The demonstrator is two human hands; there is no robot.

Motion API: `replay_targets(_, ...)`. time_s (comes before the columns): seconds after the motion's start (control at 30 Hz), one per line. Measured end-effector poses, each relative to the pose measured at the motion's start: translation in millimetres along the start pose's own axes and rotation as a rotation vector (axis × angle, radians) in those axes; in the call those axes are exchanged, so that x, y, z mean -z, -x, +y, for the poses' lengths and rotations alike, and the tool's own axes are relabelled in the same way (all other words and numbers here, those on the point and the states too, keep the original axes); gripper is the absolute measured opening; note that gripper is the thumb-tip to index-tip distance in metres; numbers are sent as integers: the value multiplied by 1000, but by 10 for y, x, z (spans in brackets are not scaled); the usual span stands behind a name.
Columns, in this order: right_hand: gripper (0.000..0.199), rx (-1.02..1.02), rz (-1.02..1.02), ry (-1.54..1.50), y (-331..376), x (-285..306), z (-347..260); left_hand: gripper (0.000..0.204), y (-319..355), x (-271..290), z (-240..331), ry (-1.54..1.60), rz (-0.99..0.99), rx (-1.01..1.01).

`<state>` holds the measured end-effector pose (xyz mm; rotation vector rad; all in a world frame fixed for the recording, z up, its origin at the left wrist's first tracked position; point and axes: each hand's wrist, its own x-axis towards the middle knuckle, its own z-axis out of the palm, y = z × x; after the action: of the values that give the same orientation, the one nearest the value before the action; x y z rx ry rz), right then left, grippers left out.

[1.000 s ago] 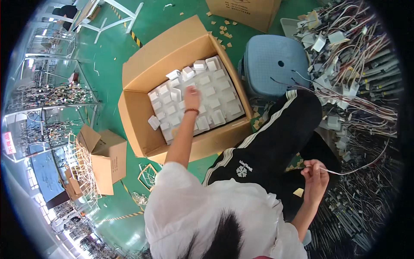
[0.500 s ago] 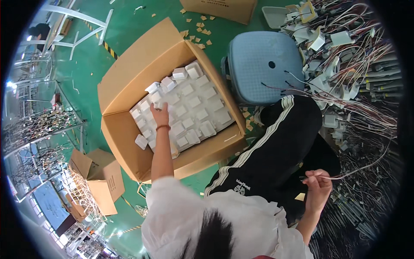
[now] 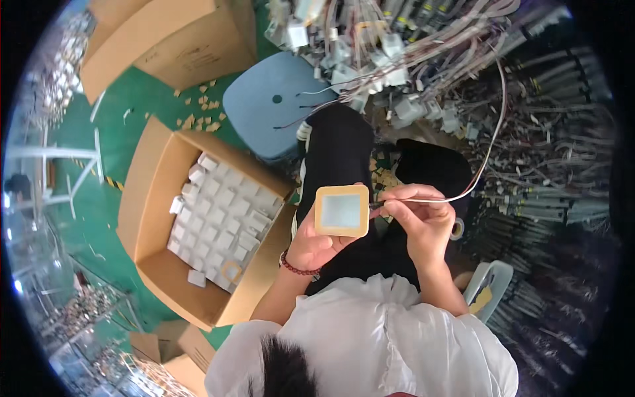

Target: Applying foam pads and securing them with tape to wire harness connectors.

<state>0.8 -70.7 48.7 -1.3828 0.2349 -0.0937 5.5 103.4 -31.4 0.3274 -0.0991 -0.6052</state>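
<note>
Above my lap, my left hand (image 3: pixel 308 246) grips a small square white box (image 3: pixel 340 210), whose hollow side faces up and is edged by a tan frame. Close by its right side, my right hand (image 3: pixel 423 225) pinches the dark end of a thin cable (image 3: pixel 488 157) between thumb and fingers. That dark tip is right at the box's edge; whether it enters the box I cannot tell. From my right hand the pale and reddish wires curve up to the bundle at the upper right.
An open cardboard box (image 3: pixel 169 291) at left holds rows of white boxes (image 3: pixel 218 215). Ahead stands a blue stool (image 3: pixel 264 122) with loose wire ends on it. Heaped cables (image 3: pixel 529 218) fill the right side. A clear tub (image 3: pixel 499 281) sits near my right elbow.
My left hand has come out of the cardboard box and now holds a white box over my lap. My right hand has moved inward with the cable. The whole view has turned rightward.
</note>
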Motion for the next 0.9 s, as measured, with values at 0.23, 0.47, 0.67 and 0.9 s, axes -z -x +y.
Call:
replay_targets(0.23,16,246,74,-3,247,275,-58,62,-64,-276,-317,370,83,76)
replay_targets(0.47,21,555,58,275,310,437,-30,62,-115,-485,-469,186,136,43)
replay_targets(0.67,22,653,41,273,329,445,34,58,-132,-592,-504,107,162,-1)
replay_targets(0.9,23,598,44,280,352,398,-46,55,-148,-588,-492,-5,158,-66)
